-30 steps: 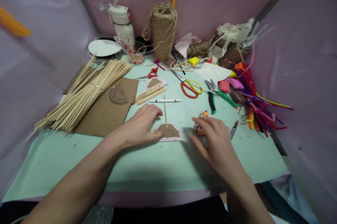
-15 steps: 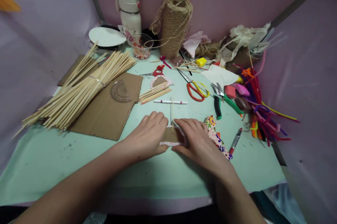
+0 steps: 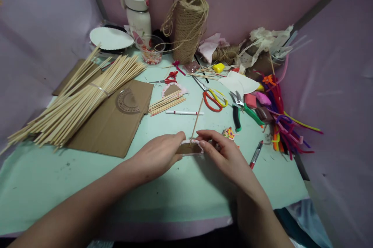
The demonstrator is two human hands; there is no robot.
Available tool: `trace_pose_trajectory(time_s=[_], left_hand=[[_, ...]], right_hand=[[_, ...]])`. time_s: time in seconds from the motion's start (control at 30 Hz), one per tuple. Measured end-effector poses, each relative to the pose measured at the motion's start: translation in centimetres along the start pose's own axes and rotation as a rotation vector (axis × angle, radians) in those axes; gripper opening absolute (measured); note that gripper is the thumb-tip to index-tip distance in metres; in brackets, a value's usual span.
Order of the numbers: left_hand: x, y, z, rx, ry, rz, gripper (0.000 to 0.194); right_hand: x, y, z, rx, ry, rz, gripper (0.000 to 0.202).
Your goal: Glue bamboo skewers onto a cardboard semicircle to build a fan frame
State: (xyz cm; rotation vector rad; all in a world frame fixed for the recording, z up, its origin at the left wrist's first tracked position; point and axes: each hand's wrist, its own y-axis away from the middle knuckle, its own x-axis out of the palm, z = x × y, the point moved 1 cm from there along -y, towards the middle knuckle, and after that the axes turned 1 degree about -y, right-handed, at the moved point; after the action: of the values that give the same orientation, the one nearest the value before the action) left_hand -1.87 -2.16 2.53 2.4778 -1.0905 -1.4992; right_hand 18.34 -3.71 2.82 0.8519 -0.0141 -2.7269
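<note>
Between my hands is a small cardboard piece [image 3: 188, 148] with a pale pink-white edging. A thin wooden stick [image 3: 197, 120] stands up from it, leaning to the right at the top. My left hand [image 3: 163, 154] grips the piece's left end, its fingers closed and partly hidden behind. My right hand [image 3: 219, 148] pinches the right end between thumb and fingers. Just beyond the hands lies a white pen [image 3: 184, 113] with dark red bands. A flower-patterned cloth [image 3: 229, 133] shows behind my right hand, which covers most of it.
On the left, a bundle of wooden sticks [image 3: 87, 100] rests on a cardboard sheet [image 3: 105, 135] beside a protractor [image 3: 127, 101]. Orange-and-yellow scissors [image 3: 214, 100], pruning shears [image 3: 239, 104] and a red marker [image 3: 256, 154] lie to the right. A twine roll [image 3: 189, 26] and bottle [image 3: 140, 18] stand behind.
The stick has gone from nearly upright to leaning right. The cardboard piece is tilted differently, and my right hand's grip has shifted to its upper right edge. The view has shifted slightly.
</note>
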Motion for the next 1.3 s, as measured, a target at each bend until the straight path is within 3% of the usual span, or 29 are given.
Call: trace_pose_trajectory(time_s=[0.17, 0.33, 0.43, 0.7, 1.17, 1.3], left_hand=[[0.1, 0.2, -0.2, 0.156, 0.196, 0.007, 0.009], [-0.2, 0.7, -0.6, 0.116, 0.544, 0.268, 0.012], [-0.3, 0.7, -0.8, 0.103, 0.659, 0.336, 0.019], [-0.1, 0.4, -0.6, 0.176, 0.778, 0.366, 0.017], [-0.2, 0.2, -0.7, 0.141, 0.831, 0.4, 0.02], [-0.6, 0.3, -0.3, 0.109, 0.873, 0.348, 0.019]], right_hand=[[-0.3, -0.3, 0.4, -0.004, -0.119, 0.063, 0.027], [-0.7, -0.5, 0.3, 0.026, -0.248, 0.09, 0.022], [-0.5, -0.6, 0.0, 0.059, -0.372, 0.117, 0.02], [-0.3, -0.5, -0.1, 0.054, -0.439, 0.137, 0.017], [-0.2, -0.5, -0.4, 0.052, -0.37, 0.109, 0.018], [-0.9, -0.3, -0.7, 0.038, -0.328, 0.053, 0.033]])
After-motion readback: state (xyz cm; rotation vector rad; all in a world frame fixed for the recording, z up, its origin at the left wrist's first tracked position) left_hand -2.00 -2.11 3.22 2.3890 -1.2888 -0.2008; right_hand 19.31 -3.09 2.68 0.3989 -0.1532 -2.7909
